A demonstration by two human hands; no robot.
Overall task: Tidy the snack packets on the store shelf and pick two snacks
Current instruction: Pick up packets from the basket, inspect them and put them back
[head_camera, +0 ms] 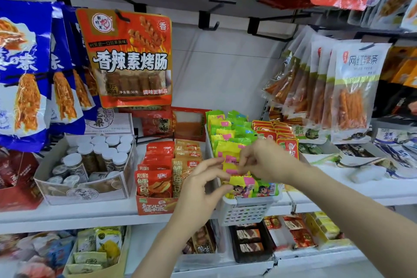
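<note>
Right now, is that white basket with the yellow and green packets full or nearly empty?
Full. The white basket holds rows of yellow and green packets from back to front, rising above its rim, where both hands work.

L hand point(198, 189) bare | R hand point(264, 160) bare | no sleeves/rings

Yellow-and-green snack packets point(228, 140) with pink labels, front one printed with cartoon figures, in a white perforated basket point(248, 211). Red-orange hanging packet point(126, 56), flame pattern, white lettering. Blue-and-white hanging bags point(24, 70) with orange print. Red and tan packets in an orange carton point(155, 206). Clear jars point(99, 153), white lids. White shelf point(67, 215).
</note>
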